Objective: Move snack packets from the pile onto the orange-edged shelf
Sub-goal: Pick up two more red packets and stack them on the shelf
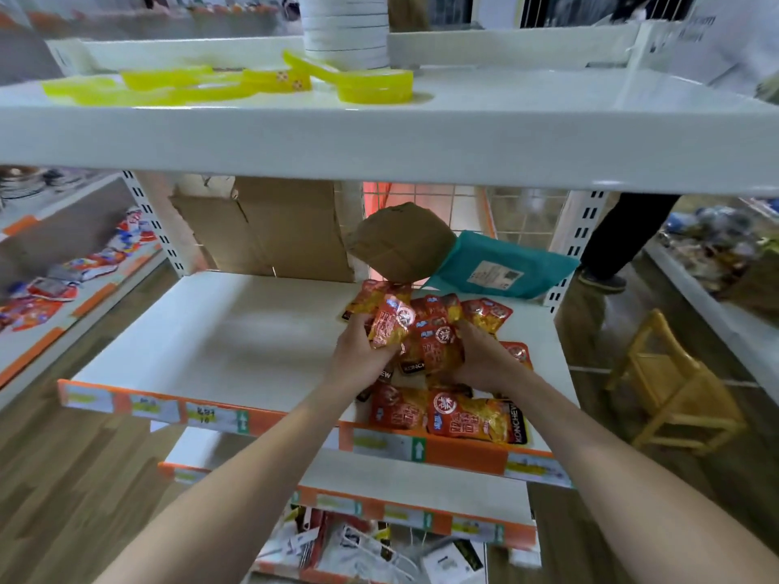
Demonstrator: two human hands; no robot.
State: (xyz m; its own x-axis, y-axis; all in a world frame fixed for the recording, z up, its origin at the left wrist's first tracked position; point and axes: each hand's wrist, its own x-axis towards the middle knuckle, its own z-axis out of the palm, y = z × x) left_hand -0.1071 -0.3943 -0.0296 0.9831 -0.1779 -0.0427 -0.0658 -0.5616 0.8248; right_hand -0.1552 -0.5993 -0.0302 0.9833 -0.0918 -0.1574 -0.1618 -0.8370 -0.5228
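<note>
Across the top of the frame, a white upper shelf [379, 137] carries translucent yellow-green plastic pieces [375, 84] and a stack of white rolls [345, 31]. Below it, at centre, cardboard boxes [274, 229] stand at the back. Just right of them, a brown paper parcel [400, 242] overlaps a teal mailing bag [501, 267]. At right, a small wooden chair [670, 385] stands on the plank floor, below a person's dark trouser leg [619, 233].
</note>
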